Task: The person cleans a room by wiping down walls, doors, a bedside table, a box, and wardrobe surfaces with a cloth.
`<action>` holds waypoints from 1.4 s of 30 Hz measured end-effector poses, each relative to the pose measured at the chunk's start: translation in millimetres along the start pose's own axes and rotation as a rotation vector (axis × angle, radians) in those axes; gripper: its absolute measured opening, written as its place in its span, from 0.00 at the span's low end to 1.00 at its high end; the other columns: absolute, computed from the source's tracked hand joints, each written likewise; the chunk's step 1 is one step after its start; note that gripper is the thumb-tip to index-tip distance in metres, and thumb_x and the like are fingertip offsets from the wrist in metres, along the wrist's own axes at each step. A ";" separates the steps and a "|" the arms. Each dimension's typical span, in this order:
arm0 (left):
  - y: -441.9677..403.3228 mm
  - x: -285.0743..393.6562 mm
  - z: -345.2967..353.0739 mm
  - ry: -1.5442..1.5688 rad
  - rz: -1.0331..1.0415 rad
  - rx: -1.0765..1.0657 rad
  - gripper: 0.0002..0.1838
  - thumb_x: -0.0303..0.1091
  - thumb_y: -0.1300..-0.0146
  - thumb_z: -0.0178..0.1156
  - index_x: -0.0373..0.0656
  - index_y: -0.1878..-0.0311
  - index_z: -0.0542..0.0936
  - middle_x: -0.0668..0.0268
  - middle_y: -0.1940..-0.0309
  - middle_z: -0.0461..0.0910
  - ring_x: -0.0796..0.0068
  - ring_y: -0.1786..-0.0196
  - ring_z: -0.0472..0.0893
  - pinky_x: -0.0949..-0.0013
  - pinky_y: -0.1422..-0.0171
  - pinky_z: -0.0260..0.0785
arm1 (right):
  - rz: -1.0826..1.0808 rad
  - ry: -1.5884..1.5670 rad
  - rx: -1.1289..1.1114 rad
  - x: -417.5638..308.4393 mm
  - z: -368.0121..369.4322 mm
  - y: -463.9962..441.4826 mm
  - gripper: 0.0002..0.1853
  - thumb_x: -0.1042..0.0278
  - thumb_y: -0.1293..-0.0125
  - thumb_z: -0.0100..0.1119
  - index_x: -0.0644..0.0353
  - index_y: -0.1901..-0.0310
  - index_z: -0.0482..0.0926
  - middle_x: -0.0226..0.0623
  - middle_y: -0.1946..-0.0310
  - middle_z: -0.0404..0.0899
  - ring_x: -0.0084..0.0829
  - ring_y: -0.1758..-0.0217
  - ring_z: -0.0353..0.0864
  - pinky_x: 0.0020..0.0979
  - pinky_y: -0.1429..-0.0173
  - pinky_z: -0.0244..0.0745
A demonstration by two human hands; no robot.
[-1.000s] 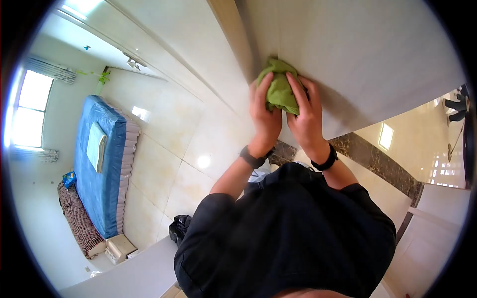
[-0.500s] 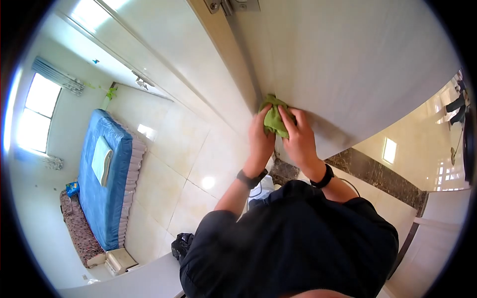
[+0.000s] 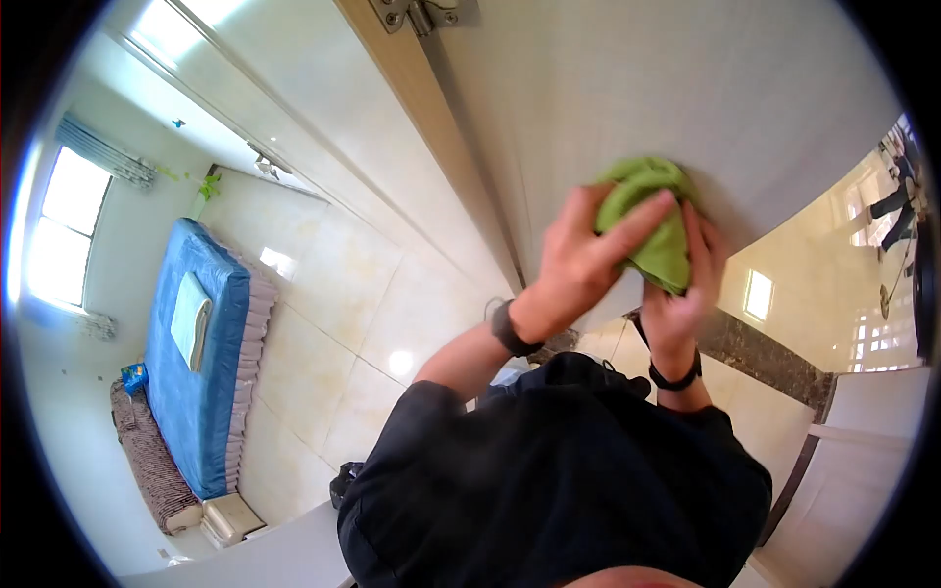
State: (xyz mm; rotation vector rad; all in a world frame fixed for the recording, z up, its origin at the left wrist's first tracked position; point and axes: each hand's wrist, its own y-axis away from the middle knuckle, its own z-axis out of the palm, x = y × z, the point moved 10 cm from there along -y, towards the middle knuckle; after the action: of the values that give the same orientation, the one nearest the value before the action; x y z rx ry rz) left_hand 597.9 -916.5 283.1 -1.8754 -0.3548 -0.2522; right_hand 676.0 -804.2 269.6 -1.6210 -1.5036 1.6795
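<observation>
A green cloth (image 3: 647,211) is bunched between my two hands, in front of the pale door panel (image 3: 627,88). My left hand (image 3: 578,250) grips its left side, the thumb lying across the front of the fabric. Along the cloth's right edge, my right hand (image 3: 691,284) holds it from below and is slightly blurred. Whether the cloth touches the panel, I cannot tell. Dark bands circle both wrists.
Close on the left runs the wooden door edge (image 3: 402,88), with a metal hinge (image 3: 417,15) at the top. Beyond it stands a bed with a blue cover (image 3: 196,392). A dark stone strip (image 3: 765,358) crosses the floor at right. A black bag (image 3: 343,482) sits at lower left.
Both hands have moved right with the cloth, away from the corner by the door edge. The cloth looks larger and more spread out. The view has shifted slightly.
</observation>
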 end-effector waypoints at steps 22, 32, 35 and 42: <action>52.6 -79.5 -111.8 -0.316 -0.254 0.094 0.36 0.16 0.59 0.64 0.54 0.42 0.80 0.58 0.50 0.76 0.56 0.52 0.77 0.61 0.53 0.75 | 0.070 -0.536 -0.320 -35.9 179.8 49.3 0.35 0.83 0.47 0.55 0.60 0.33 0.67 0.50 0.41 0.67 0.50 0.39 0.68 0.41 0.35 0.65; -0.9 -61.1 -142.1 -0.309 -0.121 0.223 0.32 0.20 0.61 0.69 0.54 0.47 0.82 0.61 0.55 0.76 0.59 0.60 0.80 0.63 0.62 0.76 | -0.050 -0.526 -0.191 -71.1 162.8 -11.6 0.33 0.84 0.52 0.56 0.62 0.38 0.72 0.47 0.49 0.73 0.47 0.47 0.74 0.38 0.41 0.70; 38.0 -91.7 -127.3 -0.254 -0.273 0.081 0.30 0.21 0.60 0.69 0.54 0.48 0.82 0.61 0.57 0.75 0.59 0.62 0.80 0.63 0.63 0.76 | 0.065 -0.517 -0.288 -45.8 177.3 29.9 0.32 0.84 0.54 0.58 0.62 0.41 0.73 0.46 0.50 0.72 0.45 0.46 0.73 0.37 0.41 0.69; 130.7 -139.4 -93.4 -0.175 -0.499 -0.157 0.28 0.21 0.52 0.67 0.52 0.45 0.78 0.59 0.56 0.75 0.56 0.56 0.79 0.62 0.56 0.74 | 0.263 -0.437 -0.439 2.3 206.8 131.3 0.29 0.87 0.52 0.53 0.65 0.43 0.69 0.42 0.51 0.69 0.38 0.46 0.71 0.34 0.41 0.67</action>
State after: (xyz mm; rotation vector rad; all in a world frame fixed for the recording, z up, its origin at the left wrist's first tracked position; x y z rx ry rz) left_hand 515.8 -1060.8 150.1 -1.9435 -0.9487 -0.4621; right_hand 546.0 -938.4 111.1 -1.8084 -2.0636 2.0563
